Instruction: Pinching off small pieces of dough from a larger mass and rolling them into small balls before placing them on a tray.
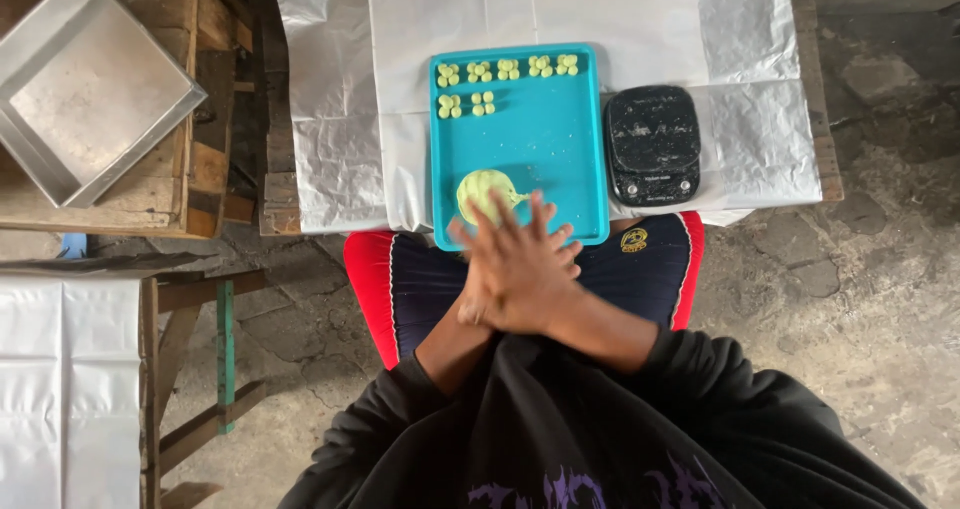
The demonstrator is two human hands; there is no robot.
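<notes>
Presently both hands, right hand (525, 259) crossed flat over left hand (478, 304), press palm to palm, contents hidden, below the dough lump (483, 191) at the teal tray's (560, 159) near edge on the bench (340, 89).

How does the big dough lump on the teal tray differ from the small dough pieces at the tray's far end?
The dough lump is one large rounded mass; the small dough pieces are many tiny clusters. The lump sits at the near end of the teal tray, just beyond the hands; the pieces lie in two rows at the far end. Both are pale yellow-green.
</notes>
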